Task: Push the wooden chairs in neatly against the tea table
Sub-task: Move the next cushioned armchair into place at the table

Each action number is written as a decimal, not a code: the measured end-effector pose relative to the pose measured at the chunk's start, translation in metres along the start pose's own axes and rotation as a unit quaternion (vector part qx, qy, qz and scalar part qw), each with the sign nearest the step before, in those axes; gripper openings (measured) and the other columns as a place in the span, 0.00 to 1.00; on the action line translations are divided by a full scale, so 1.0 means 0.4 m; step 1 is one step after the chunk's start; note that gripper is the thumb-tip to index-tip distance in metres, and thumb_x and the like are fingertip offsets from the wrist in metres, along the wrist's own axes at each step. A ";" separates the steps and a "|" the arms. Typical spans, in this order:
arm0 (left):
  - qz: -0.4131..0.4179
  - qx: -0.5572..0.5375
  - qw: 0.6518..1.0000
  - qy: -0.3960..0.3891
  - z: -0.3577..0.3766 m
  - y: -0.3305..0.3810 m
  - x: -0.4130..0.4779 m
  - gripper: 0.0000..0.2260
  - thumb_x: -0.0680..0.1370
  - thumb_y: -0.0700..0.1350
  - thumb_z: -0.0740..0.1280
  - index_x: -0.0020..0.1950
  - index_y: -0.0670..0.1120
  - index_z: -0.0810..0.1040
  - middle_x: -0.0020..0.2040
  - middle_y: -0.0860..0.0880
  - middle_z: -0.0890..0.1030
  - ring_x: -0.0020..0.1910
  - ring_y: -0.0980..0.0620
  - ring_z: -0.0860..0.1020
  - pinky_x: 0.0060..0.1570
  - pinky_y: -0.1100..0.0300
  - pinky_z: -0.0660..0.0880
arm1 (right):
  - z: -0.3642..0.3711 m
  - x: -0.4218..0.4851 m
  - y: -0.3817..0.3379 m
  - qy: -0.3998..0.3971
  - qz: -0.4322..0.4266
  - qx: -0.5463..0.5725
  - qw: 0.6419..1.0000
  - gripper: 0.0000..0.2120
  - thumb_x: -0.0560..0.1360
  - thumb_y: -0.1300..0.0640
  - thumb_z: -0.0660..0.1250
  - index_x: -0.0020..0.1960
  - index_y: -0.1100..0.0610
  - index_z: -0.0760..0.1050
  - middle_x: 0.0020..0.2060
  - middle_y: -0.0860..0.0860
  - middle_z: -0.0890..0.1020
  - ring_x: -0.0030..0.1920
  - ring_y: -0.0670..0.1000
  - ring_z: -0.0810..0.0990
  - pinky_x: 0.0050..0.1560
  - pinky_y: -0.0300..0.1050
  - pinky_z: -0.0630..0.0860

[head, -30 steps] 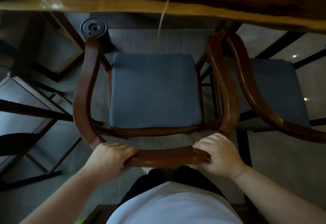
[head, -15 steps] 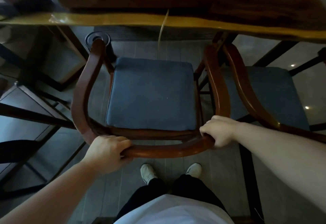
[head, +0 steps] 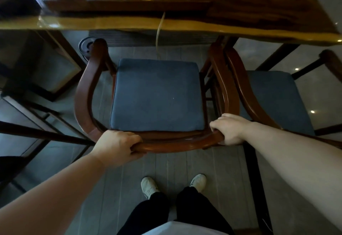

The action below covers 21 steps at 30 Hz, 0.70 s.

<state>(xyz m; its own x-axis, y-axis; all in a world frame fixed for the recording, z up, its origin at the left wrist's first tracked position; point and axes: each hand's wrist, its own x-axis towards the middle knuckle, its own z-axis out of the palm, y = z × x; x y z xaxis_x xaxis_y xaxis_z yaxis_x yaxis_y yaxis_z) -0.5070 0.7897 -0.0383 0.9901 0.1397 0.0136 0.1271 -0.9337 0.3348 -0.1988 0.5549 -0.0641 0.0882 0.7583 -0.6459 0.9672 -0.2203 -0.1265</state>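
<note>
Both hands grip the chair's curved back rail, left hand [head: 118, 147] clamped near its left bend and right hand [head: 228, 128] at the right bend, spread wide, likely so the push goes straight. Ahead, the chair [head: 157, 96] faces the desk [head: 185, 25], armrest tips just under its edge, seat still outside. Its right arm lies tight beside a second chair [head: 273, 97], so little sideways room remains.

floor [head: 187, 168] — grey planks | standing on it: two wooden chairs [head: 83, 94] [head: 246, 94], tea table [head: 166, 23], white shoes [head: 148, 186]
</note>
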 end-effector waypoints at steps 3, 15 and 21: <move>-0.022 0.002 1.000 -0.014 0.008 0.013 0.011 0.12 0.65 0.57 0.76 0.39 0.50 0.81 0.32 0.54 0.81 0.31 0.49 0.79 0.29 0.59 0.74 | -0.003 -0.011 0.009 0.005 0.007 0.003 1.000 0.12 0.70 0.43 0.70 0.45 0.46 0.69 0.42 0.46 0.78 0.48 0.51 0.76 0.58 0.46 0.68; -0.033 0.000 0.999 -0.024 0.029 0.048 0.022 0.13 0.65 0.56 0.77 0.39 0.50 0.80 0.33 0.53 0.80 0.32 0.48 0.80 0.27 0.56 0.75 | -0.025 -0.026 0.046 -0.042 -0.003 0.012 0.999 0.10 0.68 0.51 0.69 0.46 0.46 0.70 0.44 0.42 0.76 0.50 0.48 0.74 0.63 0.47 0.65; -0.017 -0.012 0.999 -0.050 0.030 0.032 0.032 0.14 0.69 0.60 0.69 0.42 0.50 0.78 0.37 0.54 0.80 0.36 0.48 0.80 0.29 0.56 0.75 | -0.034 -0.033 0.033 -0.024 0.028 -0.009 0.999 0.12 0.71 0.49 0.71 0.53 0.47 0.75 0.51 0.46 0.80 0.58 0.52 0.75 0.66 0.50 0.66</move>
<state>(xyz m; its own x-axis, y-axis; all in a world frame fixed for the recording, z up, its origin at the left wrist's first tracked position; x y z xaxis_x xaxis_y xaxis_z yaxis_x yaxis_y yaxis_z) -0.4922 0.7754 -0.0452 0.9863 0.1365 -0.0927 0.1609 -0.9203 0.3567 -0.1841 0.5506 -0.0470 0.1313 0.7139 -0.6878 0.9650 -0.2509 -0.0762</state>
